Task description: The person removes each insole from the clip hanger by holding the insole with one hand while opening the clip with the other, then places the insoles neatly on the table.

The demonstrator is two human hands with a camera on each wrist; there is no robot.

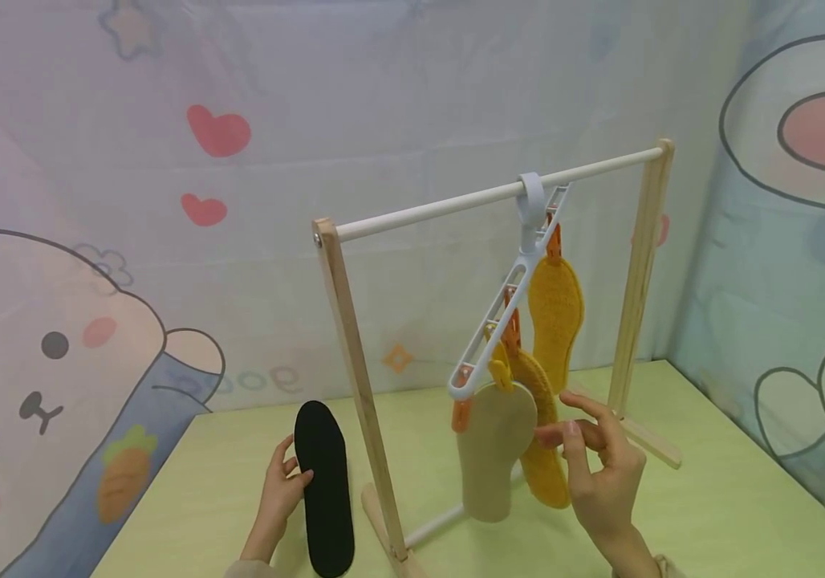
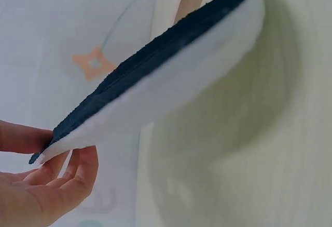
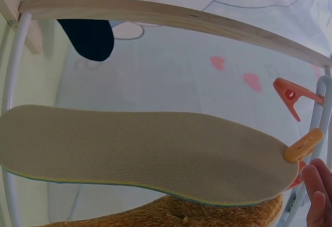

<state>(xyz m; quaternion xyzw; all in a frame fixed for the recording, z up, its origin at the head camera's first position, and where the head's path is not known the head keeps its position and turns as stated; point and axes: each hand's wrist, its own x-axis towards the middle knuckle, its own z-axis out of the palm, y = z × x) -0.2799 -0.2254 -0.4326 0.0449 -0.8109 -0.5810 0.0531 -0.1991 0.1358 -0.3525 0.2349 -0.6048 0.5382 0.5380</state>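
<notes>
My left hand [image 1: 284,491] pinches a black insole [image 1: 324,490] by its edge, thumb on the dark face; its underside shows white in the left wrist view. A beige insole [image 1: 486,457] hangs heel down from a yellow clip [image 1: 501,371] on a pale clip hanger [image 1: 506,313]. My right hand [image 1: 603,474] is beside this insole, its fingers loosely bent with nothing between them. In the right wrist view its fingertips [image 2: 85,167] lie outside that frame's reach, while the right fingers [image 3: 317,185] appear near the yellow clip.
Two fuzzy yellow insoles, one at the back [image 1: 555,317] and one behind the beige insole [image 1: 544,474], hang from orange clips. An orange clip [image 1: 461,401] at the hanger's front end holds nothing. The wooden rack [image 1: 356,361] with its white rod [image 1: 434,210] stands on a pale green table [image 1: 196,498].
</notes>
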